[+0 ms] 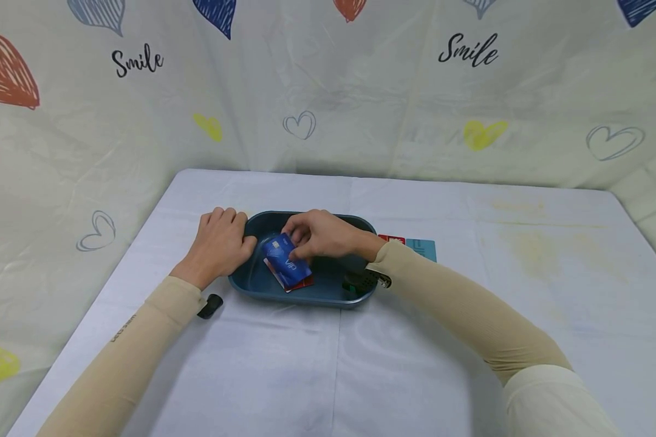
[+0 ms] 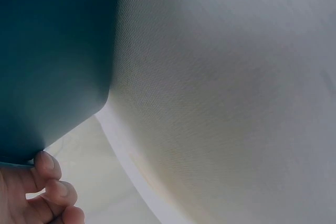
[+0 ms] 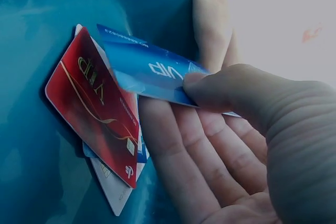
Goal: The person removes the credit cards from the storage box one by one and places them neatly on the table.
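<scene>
One tub (image 1: 284, 297), left hand (image 1: 217, 244) clamped on its left rim. Right hand (image 1: 328, 235) pinches one blue card (image 1: 287, 262) inside tub, above a pile: one red card (image 3: 94, 103) on top, one white card (image 3: 111, 184) lower, exact count hidden. Table (image 1: 415, 376): two flat pieces, one red (image 1: 392, 238), one teal (image 1: 423, 249), right of tub.

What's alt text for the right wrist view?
A person's right hand pinches a rectangular blue VIP card. Beside it, a rectangular red card with gold curves lies over a partly hidden white card in a smooth teal tray. Part of the left hand shows beyond.
</scene>
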Demonstrator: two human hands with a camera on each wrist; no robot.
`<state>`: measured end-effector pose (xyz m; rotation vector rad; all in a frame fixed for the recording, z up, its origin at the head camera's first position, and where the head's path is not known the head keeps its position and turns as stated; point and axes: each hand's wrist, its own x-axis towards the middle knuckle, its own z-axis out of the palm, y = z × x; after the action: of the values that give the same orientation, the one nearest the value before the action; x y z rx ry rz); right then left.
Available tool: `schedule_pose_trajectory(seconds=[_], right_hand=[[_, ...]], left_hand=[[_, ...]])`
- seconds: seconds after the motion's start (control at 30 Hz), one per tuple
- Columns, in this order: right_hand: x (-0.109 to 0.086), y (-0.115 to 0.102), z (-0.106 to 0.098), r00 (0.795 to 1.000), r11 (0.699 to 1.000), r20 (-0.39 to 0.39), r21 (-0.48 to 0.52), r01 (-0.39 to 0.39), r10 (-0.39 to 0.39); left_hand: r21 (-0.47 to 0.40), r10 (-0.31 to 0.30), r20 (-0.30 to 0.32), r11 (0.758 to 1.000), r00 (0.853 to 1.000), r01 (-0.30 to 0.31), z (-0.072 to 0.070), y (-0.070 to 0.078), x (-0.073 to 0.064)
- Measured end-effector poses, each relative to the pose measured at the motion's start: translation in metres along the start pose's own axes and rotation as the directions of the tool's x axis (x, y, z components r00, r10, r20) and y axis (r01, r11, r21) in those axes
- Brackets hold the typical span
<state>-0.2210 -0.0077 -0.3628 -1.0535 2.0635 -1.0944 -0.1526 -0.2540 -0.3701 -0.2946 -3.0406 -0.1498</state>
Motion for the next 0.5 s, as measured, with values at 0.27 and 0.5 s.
schedule_pose_trajectory(seconds=[0.27, 0.5], right_hand=[[-0.0008, -0.0027, 0.0007, 1.000, 0.999, 0.001, 0.037, -0.010, 0.010], [-0.0024, -0.0072, -0.0008, 1.000, 1.000, -0.016, 0.009, -0.010, 0.010]], left_hand=[[0.008, -0.007, 0.007, 1.000, 1.000, 0.007, -0.0005, 0.0004, -0.0003], [0.011, -0.006, 0.007, 1.000, 1.000, 0.006, -0.0008, 0.0002, -0.0009]])
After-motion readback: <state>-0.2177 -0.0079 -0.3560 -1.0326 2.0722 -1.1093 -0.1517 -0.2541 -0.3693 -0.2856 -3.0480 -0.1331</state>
